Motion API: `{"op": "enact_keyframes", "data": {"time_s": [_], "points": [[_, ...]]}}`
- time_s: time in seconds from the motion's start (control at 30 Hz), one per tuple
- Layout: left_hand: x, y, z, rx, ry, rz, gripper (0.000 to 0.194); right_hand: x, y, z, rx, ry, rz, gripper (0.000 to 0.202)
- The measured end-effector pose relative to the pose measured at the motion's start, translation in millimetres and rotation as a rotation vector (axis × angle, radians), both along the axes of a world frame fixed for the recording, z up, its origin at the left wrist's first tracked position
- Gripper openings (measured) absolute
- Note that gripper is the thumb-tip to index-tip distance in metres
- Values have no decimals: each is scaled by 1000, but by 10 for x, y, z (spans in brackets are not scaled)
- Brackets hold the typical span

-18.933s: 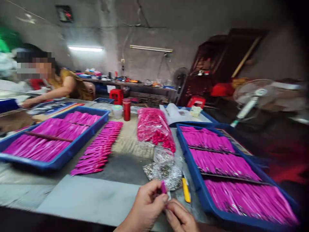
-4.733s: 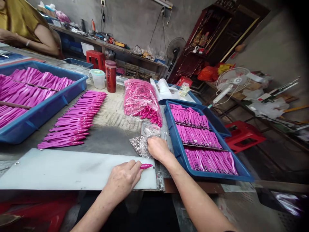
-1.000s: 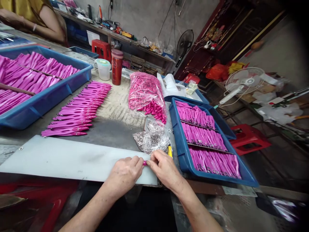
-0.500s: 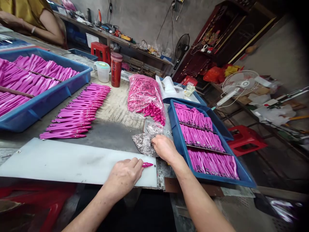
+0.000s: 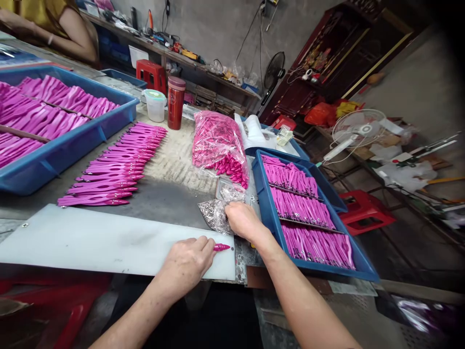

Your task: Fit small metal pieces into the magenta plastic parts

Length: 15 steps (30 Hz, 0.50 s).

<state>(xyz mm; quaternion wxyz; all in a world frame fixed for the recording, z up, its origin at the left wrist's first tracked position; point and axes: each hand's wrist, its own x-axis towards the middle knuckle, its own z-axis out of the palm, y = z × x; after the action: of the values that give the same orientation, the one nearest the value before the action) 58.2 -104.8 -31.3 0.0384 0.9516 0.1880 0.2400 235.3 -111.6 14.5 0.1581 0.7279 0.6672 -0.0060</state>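
Note:
My left hand (image 5: 191, 261) is closed around a magenta pointed plastic piece (image 5: 221, 247), whose tip sticks out to the right over the white board (image 5: 109, 240). The rest of that piece is hidden under the fingers. Farther right, my right hand (image 5: 242, 220) has its fingers bunched together at a clear plastic bag of small silvery metal parts (image 5: 212, 214). What the fingertips hold there, if anything, is out of sight. Behind the board lies a slanting row of purple-pink plastic pieces with magenta tips (image 5: 109, 175).
A blue tray (image 5: 78, 154) of purple pieces stands at left, another blue tray (image 5: 271, 219) at right. Between them are a bag of magenta tips (image 5: 218, 140), a red tumbler (image 5: 176, 104) and a lidded tub (image 5: 155, 106). A person (image 5: 74, 36) sits at the far left.
My right hand has shifted very slightly left at the bag of metal parts. The left hand keeps its hold on the pointed piece; the camera view has moved a little.

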Motion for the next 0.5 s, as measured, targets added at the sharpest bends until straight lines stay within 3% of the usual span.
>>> {"op": "enact_keyframes", "data": {"time_s": [0.5], "points": [[-4, -7, 34, -3, 4, -3, 14, -6, 13, -6, -24, -30, 6, 27]]}}
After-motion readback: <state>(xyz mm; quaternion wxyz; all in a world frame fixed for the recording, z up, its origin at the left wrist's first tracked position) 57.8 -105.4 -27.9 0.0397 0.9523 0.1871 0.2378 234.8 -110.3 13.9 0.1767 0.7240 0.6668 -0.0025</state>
